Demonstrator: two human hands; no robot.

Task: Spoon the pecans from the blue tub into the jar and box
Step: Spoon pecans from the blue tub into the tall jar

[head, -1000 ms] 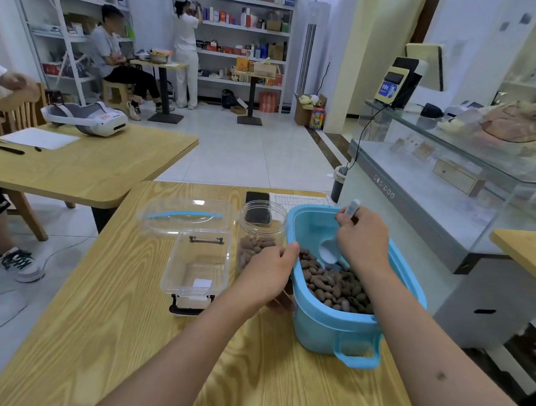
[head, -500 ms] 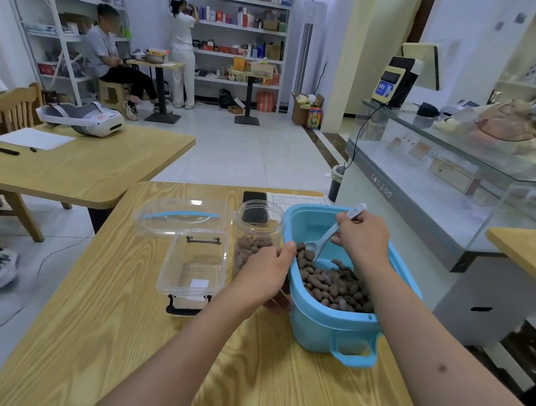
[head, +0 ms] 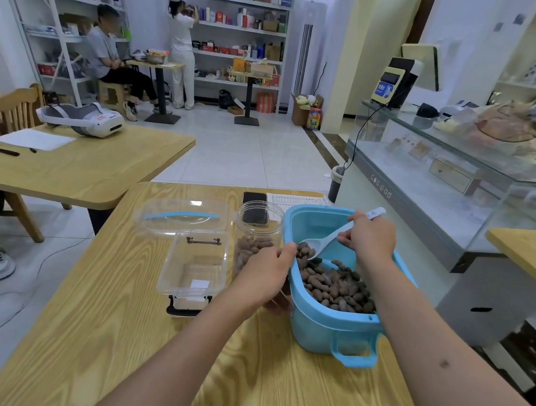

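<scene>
Currently the right hand (head: 369, 237) has its fingers curled round the handle of a pale plastic spoon (head: 333, 238), bowl tipped down among the brown pecans (head: 334, 284) at the far end of the light blue rectangular plastic tub (head: 323, 326). Left hand (head: 261, 276) wraps the near side of the clear round plastic jar (head: 255, 231), thumb lying against the tub's left rim. Jar stands open, upright, touching the tub on its left, partly filled with pecans. Pecans cover most of the tub floor, heaped toward its near end. Clear rectangular plastic box (head: 193, 266) with black latches sits just left of the jar, its lid open toward the far side; no pecans visible inside. All stand on the light wooden table (head: 110, 335).
</scene>
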